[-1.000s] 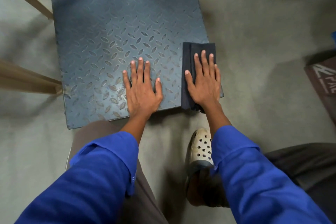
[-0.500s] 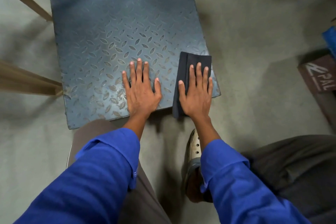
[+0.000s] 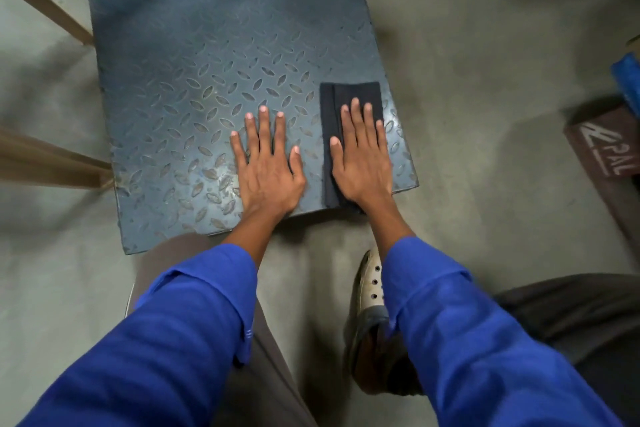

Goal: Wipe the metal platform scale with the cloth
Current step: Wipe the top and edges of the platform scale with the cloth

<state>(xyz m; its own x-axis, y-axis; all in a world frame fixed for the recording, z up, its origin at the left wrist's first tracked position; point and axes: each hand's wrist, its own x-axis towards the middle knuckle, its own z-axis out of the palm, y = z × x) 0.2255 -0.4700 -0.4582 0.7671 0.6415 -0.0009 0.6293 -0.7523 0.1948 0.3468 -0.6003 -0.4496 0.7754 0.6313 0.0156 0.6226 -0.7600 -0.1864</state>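
Observation:
The metal platform scale [image 3: 194,73] is a blue-grey checker plate lying on the floor, with upright bars at its far edge. A folded dark cloth [image 3: 346,94] lies flat on the plate's near right corner. My right hand [image 3: 363,159] presses flat on the cloth, fingers spread and pointing away from me. My left hand [image 3: 266,166] rests flat on the bare plate just left of the cloth, fingers spread, holding nothing. Both forearms wear blue sleeves.
Grey concrete floor surrounds the scale. Wooden beams [image 3: 45,163] lie along its left side. A brown box with white lettering [image 3: 609,152] and a blue object [image 3: 628,80] sit at the right. My shoe [image 3: 372,284] stands just in front of the plate.
My right hand has slid the cloth leftward from overhanging the plate's right edge to lying fully on the plate. The left hand has stayed planted.

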